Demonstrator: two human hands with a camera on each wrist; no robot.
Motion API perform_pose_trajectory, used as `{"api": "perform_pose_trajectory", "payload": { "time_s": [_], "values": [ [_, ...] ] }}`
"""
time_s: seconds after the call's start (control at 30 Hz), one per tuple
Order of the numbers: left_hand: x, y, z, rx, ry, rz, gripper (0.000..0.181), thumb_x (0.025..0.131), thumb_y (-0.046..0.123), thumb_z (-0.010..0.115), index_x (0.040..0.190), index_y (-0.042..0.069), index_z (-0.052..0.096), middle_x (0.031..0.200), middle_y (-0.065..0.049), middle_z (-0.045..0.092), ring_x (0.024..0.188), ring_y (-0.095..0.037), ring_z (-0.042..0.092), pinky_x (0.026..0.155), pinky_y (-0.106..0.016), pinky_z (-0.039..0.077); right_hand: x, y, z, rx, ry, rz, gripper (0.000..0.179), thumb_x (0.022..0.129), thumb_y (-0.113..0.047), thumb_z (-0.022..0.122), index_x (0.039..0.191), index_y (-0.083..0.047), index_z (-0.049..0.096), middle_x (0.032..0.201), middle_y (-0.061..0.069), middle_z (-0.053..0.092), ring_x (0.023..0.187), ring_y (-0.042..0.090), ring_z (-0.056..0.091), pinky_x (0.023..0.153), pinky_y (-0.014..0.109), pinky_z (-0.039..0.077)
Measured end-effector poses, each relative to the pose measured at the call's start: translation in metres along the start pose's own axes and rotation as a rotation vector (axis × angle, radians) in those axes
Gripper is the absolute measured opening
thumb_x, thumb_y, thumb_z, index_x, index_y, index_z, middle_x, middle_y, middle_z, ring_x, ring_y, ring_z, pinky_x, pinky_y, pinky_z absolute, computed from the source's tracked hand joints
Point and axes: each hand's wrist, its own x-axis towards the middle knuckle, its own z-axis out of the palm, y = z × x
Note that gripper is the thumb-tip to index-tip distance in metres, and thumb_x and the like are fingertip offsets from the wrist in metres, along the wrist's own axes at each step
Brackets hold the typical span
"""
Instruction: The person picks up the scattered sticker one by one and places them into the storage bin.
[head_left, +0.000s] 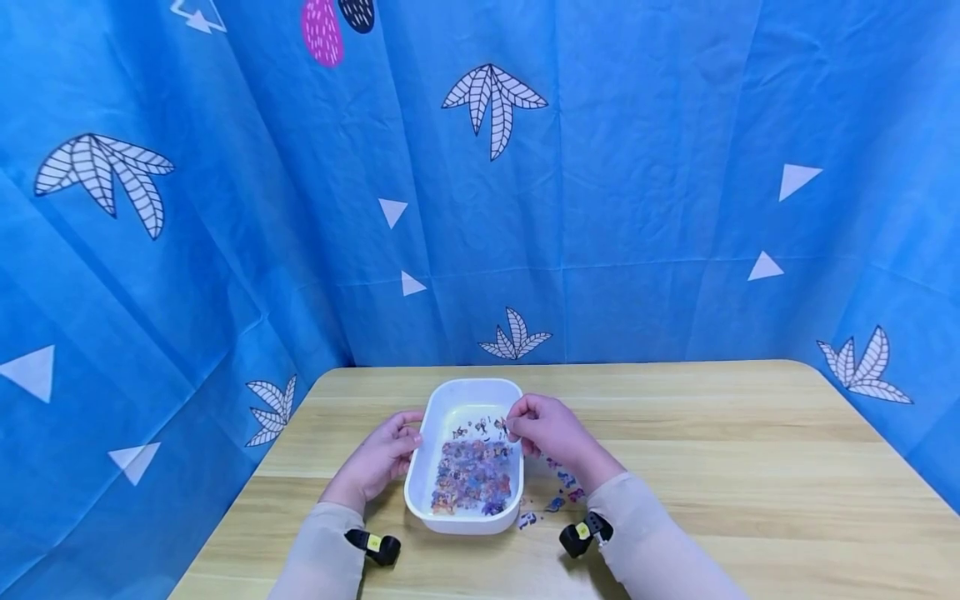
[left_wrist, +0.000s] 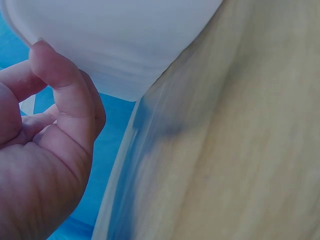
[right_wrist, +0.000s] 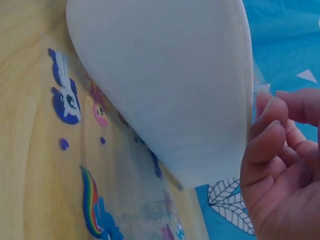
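Observation:
A white plastic basin [head_left: 463,526] stands on the table, and in it lies a clear sheet of small colourful cartoon stickers [head_left: 472,477]. My left hand [head_left: 384,457] holds the basin's left side. In the left wrist view, the thumb of that left hand [left_wrist: 55,135] meets the rim of the basin [left_wrist: 115,45]. Over the right rim, my right hand [head_left: 553,429] pinches the edge of a see-through film. The right wrist view shows a sliver of this film [right_wrist: 259,82] at the fingertips; how far it runs is hidden by the basin wall [right_wrist: 165,90].
Right of the basin, partly under the right forearm, another clear sheet with pony stickers [right_wrist: 67,92] lies on the wooden table [head_left: 750,467]. A blue patterned curtain [head_left: 637,208] hangs behind the table and on both sides. Each wrist wears a black strapped camera [head_left: 576,538].

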Motion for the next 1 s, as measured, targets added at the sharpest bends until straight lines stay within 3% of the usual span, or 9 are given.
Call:
{"api": "perform_pose_trajectory", "payload": {
  "time_s": [0.5,0.7,0.83,1.0],
  "values": [
    [-0.003,0.002,0.002,0.006,0.002,-0.013,0.055,0.101,0.010,0.058,0.150,-0.001,0.035,0.103,-0.011,0.057,0.081,-0.016,0.058,0.066,-0.025,0.054,0.002,0.008,-0.011,-0.015,0.039,0.018,0.021,0.098,-0.022,0.063,0.108,-0.004,0.067,0.074,0.007,0.058,0.066,0.023,0.055,0.067,0.035,0.050],
    [-0.002,0.003,0.001,-0.003,-0.010,-0.005,0.053,0.102,0.009,0.056,0.149,-0.002,0.035,0.103,-0.010,0.058,0.080,-0.015,0.059,0.066,-0.025,0.054,0.002,0.010,-0.022,-0.081,0.088,0.010,0.017,0.097,-0.023,0.066,0.105,-0.009,0.069,0.081,0.011,0.060,0.068,0.024,0.055,0.069,0.039,0.050],
    [-0.002,0.003,0.001,-0.012,-0.013,-0.006,0.053,0.102,0.008,0.056,0.149,-0.002,0.035,0.102,-0.010,0.058,0.080,-0.015,0.059,0.065,-0.025,0.054,0.001,0.014,-0.031,-0.068,0.076,0.028,0.018,0.096,-0.024,0.067,0.107,-0.009,0.069,0.086,0.015,0.061,0.071,0.027,0.056,0.075,0.046,0.051],
    [-0.002,0.003,0.001,-0.010,-0.012,-0.006,0.054,0.102,0.009,0.057,0.150,-0.002,0.035,0.101,-0.009,0.057,0.079,-0.015,0.057,0.064,-0.024,0.053,0.001,0.021,-0.041,-0.077,0.050,0.038,0.023,0.097,-0.022,0.065,0.112,-0.006,0.068,0.092,0.012,0.062,0.079,0.031,0.058,0.077,0.044,0.051]
  ]
}}
